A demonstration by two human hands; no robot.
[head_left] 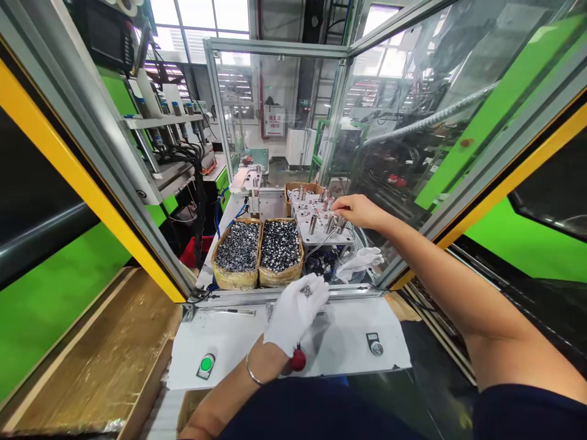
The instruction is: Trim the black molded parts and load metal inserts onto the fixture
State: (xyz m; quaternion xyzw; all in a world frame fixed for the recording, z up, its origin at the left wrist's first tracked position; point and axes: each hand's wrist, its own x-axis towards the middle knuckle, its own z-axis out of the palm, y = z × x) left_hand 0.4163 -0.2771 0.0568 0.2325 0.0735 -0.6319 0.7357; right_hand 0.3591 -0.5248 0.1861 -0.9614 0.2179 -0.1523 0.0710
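Observation:
My left hand (296, 315), in a white glove, is palm up above the front panel, fingers loosely cupped. A few small metal parts (306, 291) lie in its palm. My right hand (360, 211) is bare and reaches over the metal fixture plate (316, 225), fingertips pinched together beside its upright metal pins (313, 224). What those fingertips hold, if anything, is too small to make out. Left of the fixture stand two taped cardboard boxes: one box (236, 280) is full of grey metal rings, the other box (280, 278) of darker small metal parts.
A loose white glove (360, 264) lies right of the fixture, near tubing. The front panel carries a green button (206, 365), a red knob (298, 359) and a switch (376, 348). Yellow-edged frame posts (156, 269) flank the opening. Another parts box (302, 187) stands behind.

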